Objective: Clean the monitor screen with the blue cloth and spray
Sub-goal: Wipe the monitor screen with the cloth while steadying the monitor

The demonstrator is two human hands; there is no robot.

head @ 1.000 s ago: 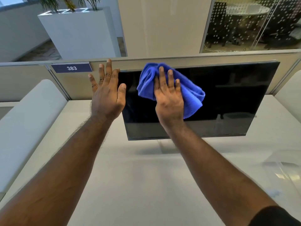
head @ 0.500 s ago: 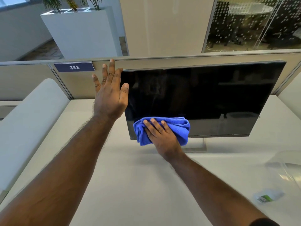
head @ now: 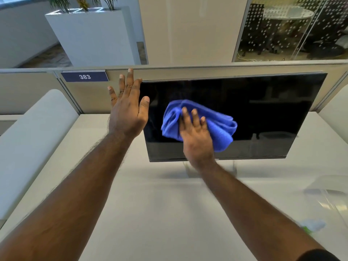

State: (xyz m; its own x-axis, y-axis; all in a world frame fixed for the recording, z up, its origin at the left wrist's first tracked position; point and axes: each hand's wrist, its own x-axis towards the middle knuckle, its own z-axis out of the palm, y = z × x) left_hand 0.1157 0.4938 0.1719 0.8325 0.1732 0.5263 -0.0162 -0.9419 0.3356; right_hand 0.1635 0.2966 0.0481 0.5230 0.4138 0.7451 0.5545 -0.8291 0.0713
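Note:
A black monitor stands on a white desk, its dark screen facing me. My right hand presses a crumpled blue cloth flat against the lower left-middle of the screen, fingers spread over the cloth. My left hand is open with fingers spread, resting against the monitor's upper left edge. A blurred clear spray bottle with a green patch lies low at the right on the desk.
The white desk runs toward me. A beige partition with a "383" plate stands behind the monitor. White rounded dividers flank the desk. A clear object sits at the right.
My right hand swept the cloth from the screen's top left down to the bottom edge, then back up and rightward to mid-screen. My left hand stayed at the monitor's left edge.

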